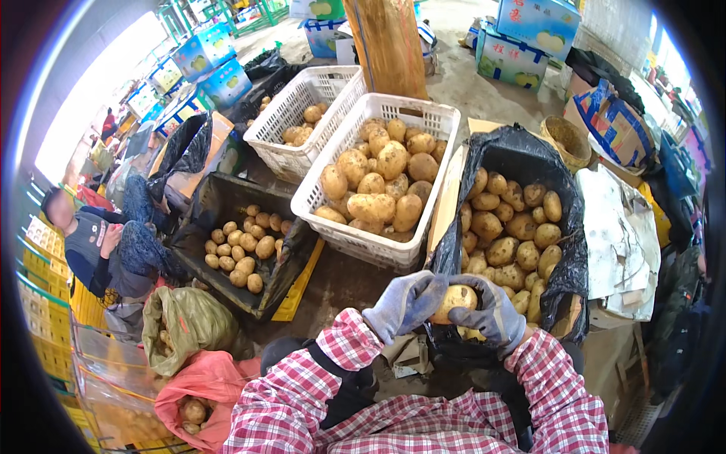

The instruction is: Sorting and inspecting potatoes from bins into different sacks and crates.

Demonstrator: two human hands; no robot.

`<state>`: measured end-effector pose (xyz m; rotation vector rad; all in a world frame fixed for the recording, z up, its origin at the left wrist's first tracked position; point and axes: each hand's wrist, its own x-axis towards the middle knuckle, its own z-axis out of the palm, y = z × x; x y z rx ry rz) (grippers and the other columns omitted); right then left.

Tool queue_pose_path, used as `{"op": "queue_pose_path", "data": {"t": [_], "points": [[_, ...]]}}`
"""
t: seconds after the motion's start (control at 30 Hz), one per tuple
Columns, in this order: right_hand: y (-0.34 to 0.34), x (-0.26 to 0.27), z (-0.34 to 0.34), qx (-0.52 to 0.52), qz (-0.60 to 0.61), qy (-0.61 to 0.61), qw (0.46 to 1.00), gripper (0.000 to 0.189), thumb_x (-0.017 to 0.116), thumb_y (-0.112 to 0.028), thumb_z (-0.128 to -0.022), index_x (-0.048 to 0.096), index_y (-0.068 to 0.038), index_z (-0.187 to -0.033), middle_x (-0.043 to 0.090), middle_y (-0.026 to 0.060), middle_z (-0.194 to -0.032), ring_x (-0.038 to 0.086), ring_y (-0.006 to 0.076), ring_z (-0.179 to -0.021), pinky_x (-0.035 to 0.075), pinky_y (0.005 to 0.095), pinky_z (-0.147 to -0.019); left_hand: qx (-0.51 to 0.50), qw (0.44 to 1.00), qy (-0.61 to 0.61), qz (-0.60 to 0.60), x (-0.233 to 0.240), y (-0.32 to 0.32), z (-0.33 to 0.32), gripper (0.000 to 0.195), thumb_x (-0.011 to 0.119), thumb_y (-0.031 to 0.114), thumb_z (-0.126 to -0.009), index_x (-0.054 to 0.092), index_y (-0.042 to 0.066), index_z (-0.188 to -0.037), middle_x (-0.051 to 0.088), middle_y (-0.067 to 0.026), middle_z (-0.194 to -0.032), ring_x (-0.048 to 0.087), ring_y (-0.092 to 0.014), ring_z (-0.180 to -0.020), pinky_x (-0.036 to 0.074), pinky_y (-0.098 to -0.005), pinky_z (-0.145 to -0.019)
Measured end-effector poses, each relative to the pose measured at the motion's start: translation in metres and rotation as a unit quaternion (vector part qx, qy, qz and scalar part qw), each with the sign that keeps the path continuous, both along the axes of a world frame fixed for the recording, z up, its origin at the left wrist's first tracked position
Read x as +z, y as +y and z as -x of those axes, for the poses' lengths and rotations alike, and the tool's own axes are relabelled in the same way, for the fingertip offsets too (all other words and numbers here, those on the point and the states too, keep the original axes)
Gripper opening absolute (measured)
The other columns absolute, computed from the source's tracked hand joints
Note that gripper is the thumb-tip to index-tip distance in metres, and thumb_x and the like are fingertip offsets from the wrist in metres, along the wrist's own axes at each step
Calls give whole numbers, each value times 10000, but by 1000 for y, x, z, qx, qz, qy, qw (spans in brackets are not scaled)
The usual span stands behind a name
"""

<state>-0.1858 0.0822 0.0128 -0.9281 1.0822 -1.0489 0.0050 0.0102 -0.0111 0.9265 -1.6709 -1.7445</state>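
Between my two gloved hands is a potato [455, 303], held over the near edge of a box lined with black plastic [505, 142]. My left hand [404, 305] touches its left side, and my right hand [494, 313] has its fingers around its right side. Both gloves are grey-blue and soiled. Many potatoes lie in the lined box. A white plastic crate [371, 238] full of larger potatoes stands ahead of my left hand. Further left, small potatoes sit in a low black bin [278, 289].
A second white crate [272, 144] stands behind the first, near a wooden post [388, 51]. Green [190, 320] and red [212, 377] sacks with potatoes lie at lower left. A person [108, 244] sits at far left. A wicker basket [567, 142] and white sheeting [615, 238] are at right.
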Motion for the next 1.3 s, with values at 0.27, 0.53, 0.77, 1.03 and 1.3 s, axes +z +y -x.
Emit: {"op": "queue_pose_path", "data": {"t": [0.27,0.53,0.77,1.03,1.3], "points": [[6,0,6,24,14,-44,999,594,825,-106,-806,523,-4,-1307,610,83,-1221,596,153,-1096,500,305,-975,-39,986,17,-160,8,-16,-13,408,525,380,-1033,672,1,-1012,672,-7,-946,588,-41,-810,509,-226,-710],[-2,-7,2,-7,64,-2,998,599,834,-95,-794,529,-18,-1304,592,66,-1237,565,146,-1129,483,285,-972,-101,985,14,-142,-5,-16,-31,372,513,288,-1044,556,49,-1325,627,-54,-1073,599,-114,-862,513,-257,-749],[10,-21,-8,-65,57,3,996,310,671,-198,-925,593,-15,-1164,626,63,-1124,582,120,-1005,490,283,-907,-98,993,-42,-60,-3,2,-5,391,586,311,-1007,564,-13,-1226,628,-61,-1027,576,-88,-892,517,-255,-771],[4,-21,0,-95,159,275,943,403,488,-359,-1027,635,12,-1085,670,101,-1029,638,160,-900,505,278,-826,-120,991,-32,-52,-4,9,0,570,649,437,-950,528,-16,-1275,601,-82,-1113,557,-114,-1009,502,-285,-875],[-2,-5,8,-10,-51,-79,996,528,634,-294,-980,478,-10,-1397,585,78,-1280,609,145,-1053,525,275,-868,-55,924,1,379,2,-6,-12,781,789,13,-774,396,25,-1449,493,-177,-1374,512,-330,-1248,432,-365,-1045]]}}
